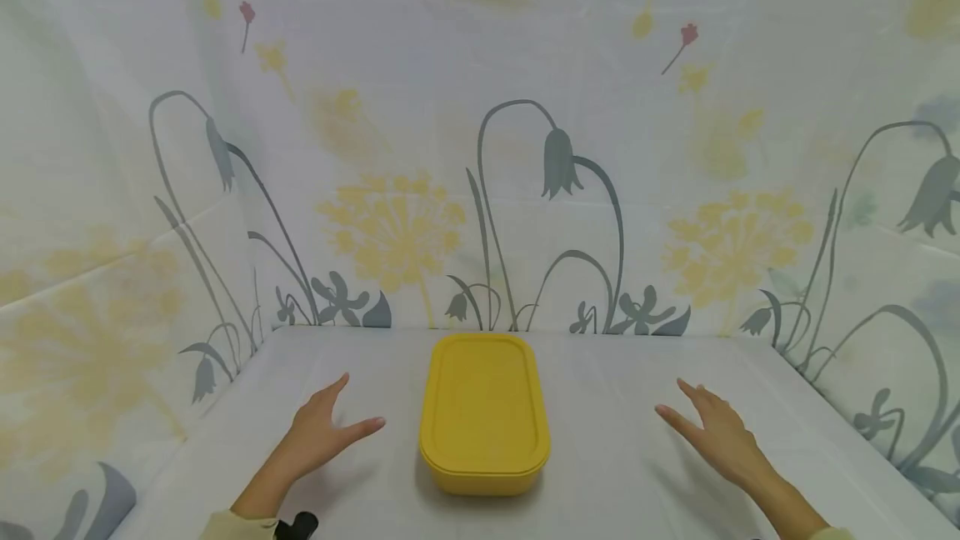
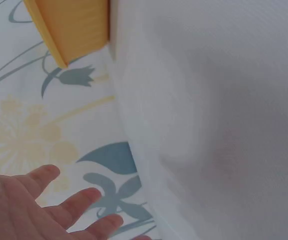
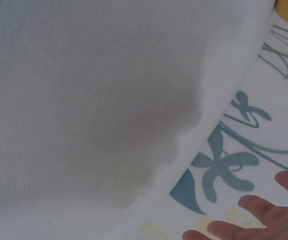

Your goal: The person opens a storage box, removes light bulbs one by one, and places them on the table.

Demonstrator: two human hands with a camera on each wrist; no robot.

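A yellow box (image 1: 486, 407) on a white surface (image 1: 600, 473)

We see the left hand (image 1: 318, 432) spread wide, thumb stretched toward the box and held well away from the fingers. In the left wrist view we find those fingers splayed and nearly straight. The thumb tip is near the box's side, yet apart from it. The right hand (image 1: 716, 436) is spread too, its thumb angled away from loosely straight fingers; it is farther from the box than the left. Soft shadows lie on the surface beside both hands.

The box sits between the hands, a little nearer the left. We make out a smooth, matte body that looks like plastic, a rounded-rectangular lid (image 1: 486, 398) with a raised border, and sides that taper toward the base. The surface looks slightly textured up close. Behind it we see a thin, creased sheet (image 1: 420, 65) printed with grey drooping bellflowers and yellow blossom heads. A pale sleeve (image 1: 238, 526) meets the left wrist, just beside a small black object (image 1: 297, 526).
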